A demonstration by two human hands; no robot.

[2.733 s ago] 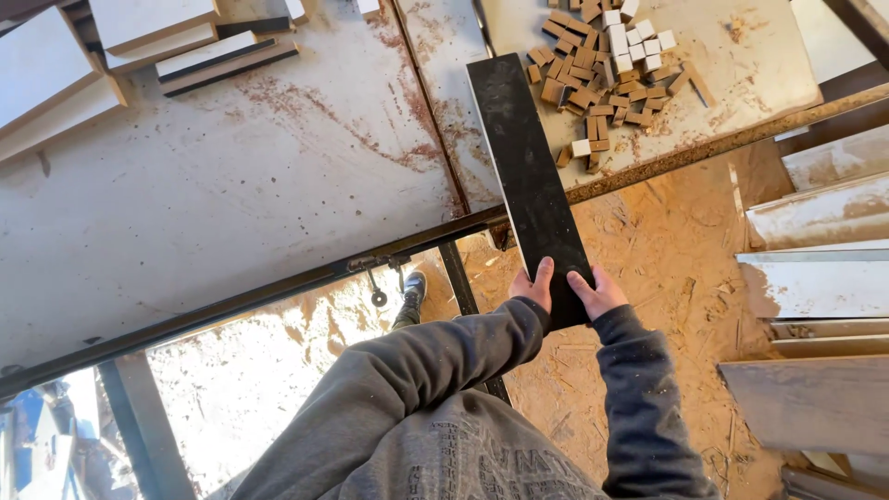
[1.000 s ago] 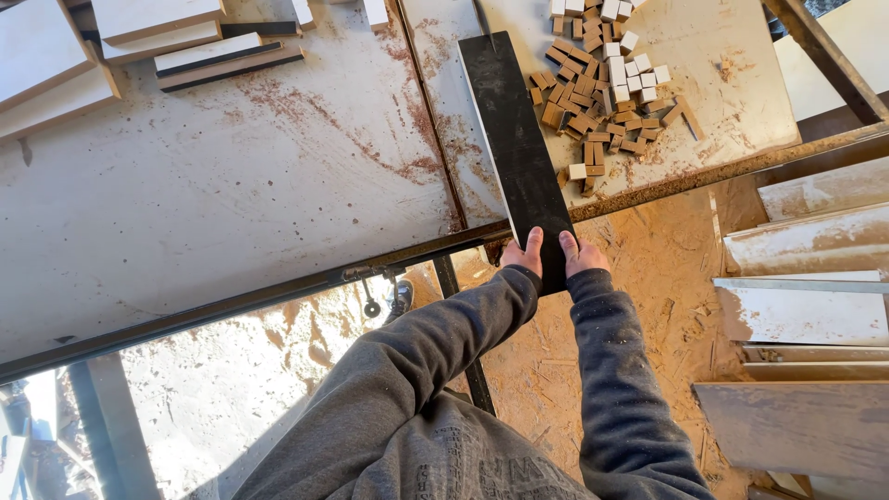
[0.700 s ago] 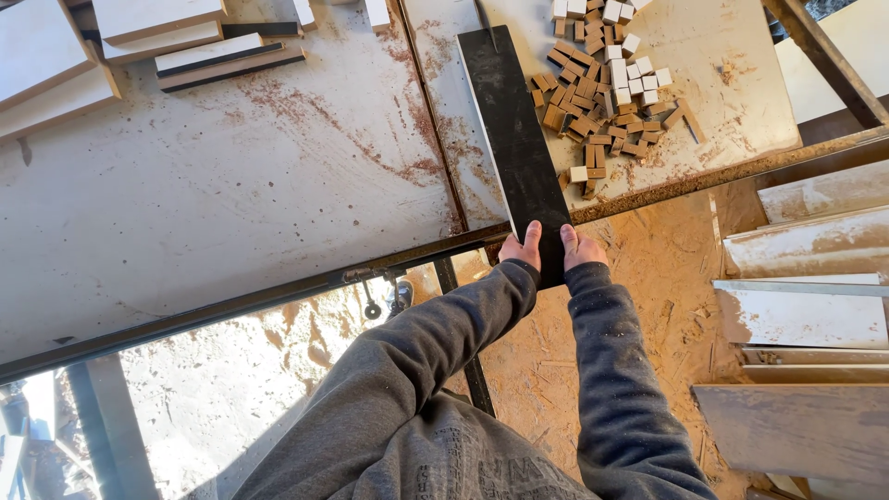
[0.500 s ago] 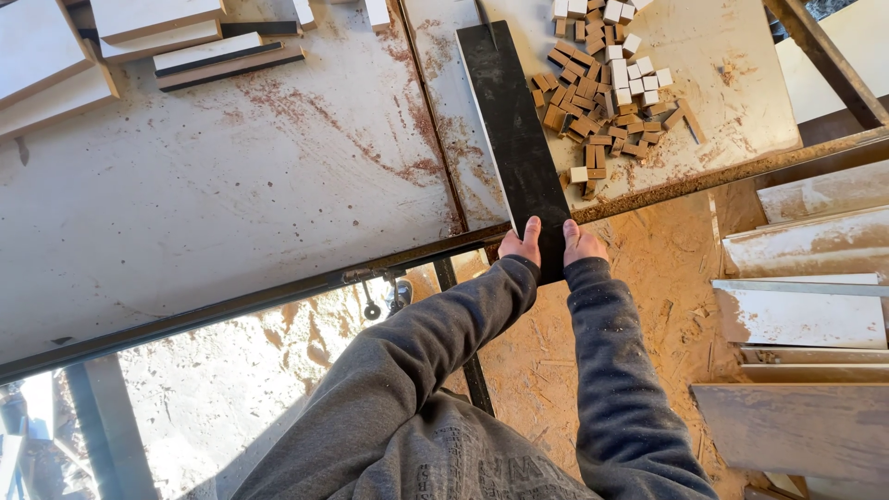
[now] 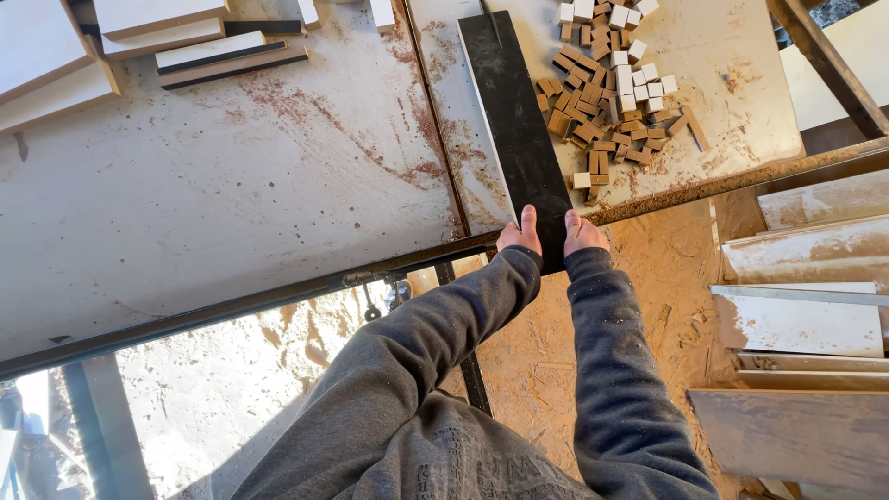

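A long black board (image 5: pixel 517 120) lies lengthwise on the dusty saw table (image 5: pixel 231 194), its near end sticking out over the table's front edge. My left hand (image 5: pixel 519 236) grips the board's near left corner, thumb on top. Beside it, my right hand (image 5: pixel 583 233) holds the near right corner the same way. Both grey sleeves reach forward from below. A thin slot or blade line (image 5: pixel 491 18) shows at the board's far end.
A heap of small wooden and white offcut blocks (image 5: pixel 616 102) lies right of the board. Stacked panels (image 5: pixel 139 46) sit at the far left. More boards (image 5: pixel 796 324) are stacked at the right. Sawdust covers the floor (image 5: pixel 519 370). A dark metal rail (image 5: pixel 231 306) edges the table.
The black board has slid forward across the table, away from me, with both hands following it to the table's front edge.
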